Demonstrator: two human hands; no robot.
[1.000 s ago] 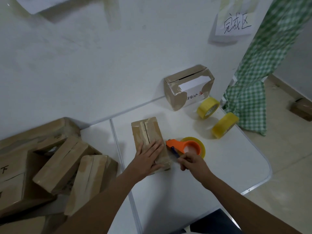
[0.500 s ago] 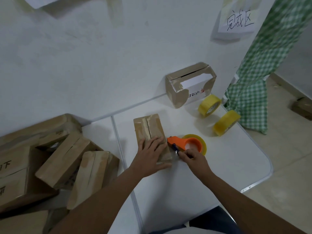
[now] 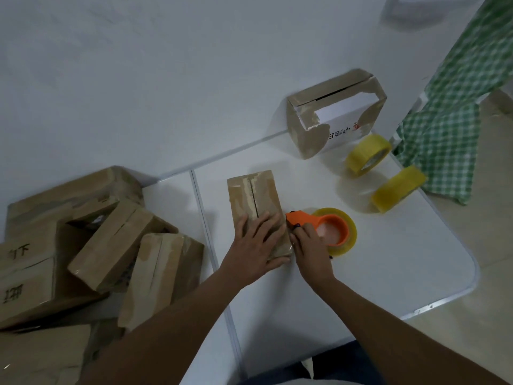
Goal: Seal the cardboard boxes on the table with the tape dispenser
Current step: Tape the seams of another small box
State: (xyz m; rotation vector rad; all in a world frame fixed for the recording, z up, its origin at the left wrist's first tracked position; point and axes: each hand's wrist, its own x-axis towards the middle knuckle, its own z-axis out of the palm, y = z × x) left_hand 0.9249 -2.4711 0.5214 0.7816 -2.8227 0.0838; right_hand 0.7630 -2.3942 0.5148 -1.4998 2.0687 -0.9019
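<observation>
1. Your left hand (image 3: 256, 243) lies flat, fingers spread, on the near end of the cardboard box (image 3: 256, 207) at the middle of the white table (image 3: 388, 273). It presses the flaps down; it grips nothing.
2. Your right hand (image 3: 312, 245) holds the orange tape dispenser (image 3: 319, 222), fingers curled over its near part. Exact finger placement is partly hidden.
3. Key relation: the box's long axis runs away from you, and its open centre seam (image 3: 254, 197) follows that axis. The dispenser's nose sits just beside the box's right edge, near the near corner, not yet on the seam.
4. Judgement: the right hand is nearer the start point. It likely needs to come leftward onto the seam, then travel along the long axis toward the wall.
5. Risk, as judged: your left fingers cover the seam's near end and may block the tape's path.
6. Noted: two spare yellow tape rolls (image 3: 367, 154) far right, more boxes (image 3: 111, 245) piled left.
</observation>
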